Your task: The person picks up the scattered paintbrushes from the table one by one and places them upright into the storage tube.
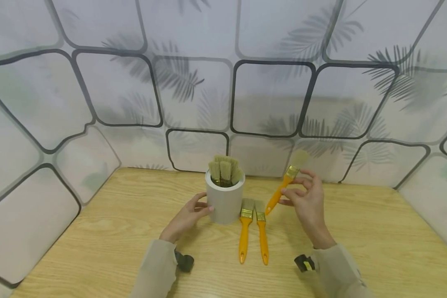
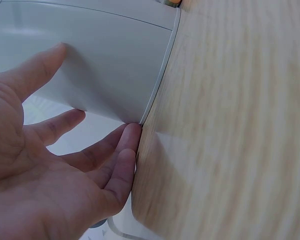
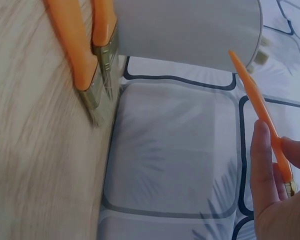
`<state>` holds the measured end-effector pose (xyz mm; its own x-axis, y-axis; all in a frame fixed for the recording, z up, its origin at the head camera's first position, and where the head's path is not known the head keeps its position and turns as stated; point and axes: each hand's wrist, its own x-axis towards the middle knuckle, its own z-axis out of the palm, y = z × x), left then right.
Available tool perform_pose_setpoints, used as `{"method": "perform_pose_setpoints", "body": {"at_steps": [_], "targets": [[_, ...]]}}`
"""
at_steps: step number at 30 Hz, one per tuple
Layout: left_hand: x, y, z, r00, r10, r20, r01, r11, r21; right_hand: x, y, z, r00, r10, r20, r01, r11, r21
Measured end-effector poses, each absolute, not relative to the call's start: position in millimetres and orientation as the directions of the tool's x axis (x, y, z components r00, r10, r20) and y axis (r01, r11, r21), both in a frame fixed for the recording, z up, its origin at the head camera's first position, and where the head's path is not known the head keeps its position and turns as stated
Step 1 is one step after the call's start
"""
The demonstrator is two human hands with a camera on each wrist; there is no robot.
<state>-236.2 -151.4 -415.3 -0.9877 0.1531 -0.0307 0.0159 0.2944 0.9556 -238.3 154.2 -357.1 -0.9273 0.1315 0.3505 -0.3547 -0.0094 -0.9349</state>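
Note:
A white cylindrical pot (image 1: pixel 225 205) stands on the table with several bristle-up paintbrushes (image 1: pixel 225 169) in it. My left hand (image 1: pixel 186 217) holds its left side, thumb (image 2: pixel 47 67) on the front and fingers curving toward the back. To the right of the pot, my right hand (image 1: pixel 307 200) pinches an orange-handled paintbrush (image 1: pixel 279 193) above the table. Its bristles point up and right, its handle end down and left. Between the pot and that hand lie two more orange paintbrushes, a wider one (image 1: pixel 243 236) and a narrower one (image 1: pixel 263 238), bristles toward the wall.
The wood-grain table (image 1: pixel 108 244) meets a patterned backdrop (image 1: pixel 193 91) just behind the pot. More of this backdrop rises along the left and right sides. Dark wrist cameras (image 1: pixel 185 261) are strapped at both sleeves.

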Motion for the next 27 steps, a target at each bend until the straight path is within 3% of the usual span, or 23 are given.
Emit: {"method": "perform_pose_setpoints", "body": {"at_steps": [11, 27], "targets": [[-236, -151, -416, -0.988, 0.151, -0.035, 0.012, 0.299, 0.954, -240, 134, -347, -0.850, 0.301, 0.432, -0.504, -0.227, -0.833], [-234, -151, -416, -0.987, 0.158, -0.032, 0.012, 0.272, 0.962, -246, 94, -342, -0.781, 0.380, 0.495, -0.609, -0.288, -0.739]]}}
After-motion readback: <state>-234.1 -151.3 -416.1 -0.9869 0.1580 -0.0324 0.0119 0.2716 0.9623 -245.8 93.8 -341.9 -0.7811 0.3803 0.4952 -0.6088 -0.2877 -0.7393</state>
